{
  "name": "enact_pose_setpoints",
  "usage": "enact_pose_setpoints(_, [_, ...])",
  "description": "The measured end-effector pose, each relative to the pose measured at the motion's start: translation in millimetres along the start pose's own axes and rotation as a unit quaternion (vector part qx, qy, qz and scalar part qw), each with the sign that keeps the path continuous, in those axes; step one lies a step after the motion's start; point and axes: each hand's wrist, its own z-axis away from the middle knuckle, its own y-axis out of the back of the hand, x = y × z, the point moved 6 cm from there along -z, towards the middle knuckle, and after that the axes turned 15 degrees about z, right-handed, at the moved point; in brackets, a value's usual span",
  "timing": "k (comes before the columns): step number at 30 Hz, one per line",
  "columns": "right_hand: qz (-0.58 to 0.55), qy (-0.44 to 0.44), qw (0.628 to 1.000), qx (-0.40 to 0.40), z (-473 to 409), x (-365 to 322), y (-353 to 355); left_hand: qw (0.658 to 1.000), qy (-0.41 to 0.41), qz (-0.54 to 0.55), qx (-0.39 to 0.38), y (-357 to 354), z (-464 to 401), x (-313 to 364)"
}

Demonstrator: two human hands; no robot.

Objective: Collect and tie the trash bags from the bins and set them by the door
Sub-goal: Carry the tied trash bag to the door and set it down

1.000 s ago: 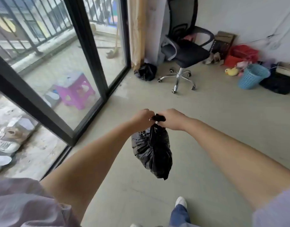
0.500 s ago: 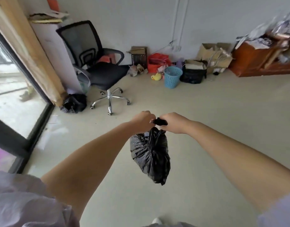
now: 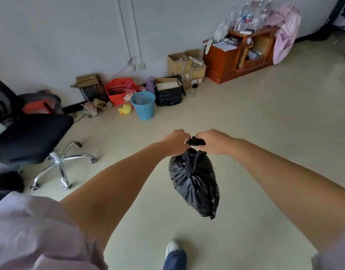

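A full black trash bag (image 3: 195,182) hangs in front of me above the floor. My left hand (image 3: 175,142) and my right hand (image 3: 213,142) both grip the gathered top of the bag, fists close together, with a twisted black end sticking up between them. A blue plastic bin (image 3: 143,105) stands by the far wall with no bag visible in it. Part of another black bag (image 3: 6,182) lies at the left edge near the chair.
A black office chair (image 3: 31,137) on chrome wheels stands at left. Boxes, a red bag (image 3: 121,90), a yellow duck toy (image 3: 125,109) and a black container (image 3: 167,94) line the wall. A wooden cabinet (image 3: 237,53) stands back right. My shoe (image 3: 171,248) shows below.
My view has swung right, away from the glass balcony door toward the wall with the bin and cabinet. Both hands have kept their grip on the bag's top.
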Motion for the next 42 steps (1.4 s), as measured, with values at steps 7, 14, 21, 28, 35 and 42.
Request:
enact_pose_setpoints(7, [-0.001, -0.086, 0.996, 0.002, -74.5, 141.6, 45.1, 0.994, -0.081, -0.027, -0.073, 24.9, -183.0, 39.6])
enact_pose_setpoints(14, [0.018, -0.135, 0.991, -0.003, -135.7, 297.4, 63.0, 0.985, -0.120, -0.045, -0.114, 12.1, -352.5, 87.9])
enact_pose_setpoints(21, [0.008, -0.126, 0.992, -0.007, -207.2, 466.2, 106.5, 0.984, -0.128, -0.046, -0.114, 15.3, -536.6, 145.1])
enact_pose_setpoints(28, [0.003, -0.146, 0.989, 0.001, -276.3, 635.9, 139.3, 0.983, -0.133, -0.019, -0.128, 11.7, -712.8, 198.3])
enact_pose_setpoints(35, [-0.016, -0.194, 0.981, 0.001, -358.7, 813.2, 168.9, 0.974, -0.172, -0.024, -0.146, 1.8, -911.5, 242.5])
enact_pose_setpoints(42, [-0.068, -0.266, 0.961, 0.018, -434.3, 983.7, 204.3, 0.961, -0.207, -0.030, -0.179, 3.8, -1109.7, 298.8])
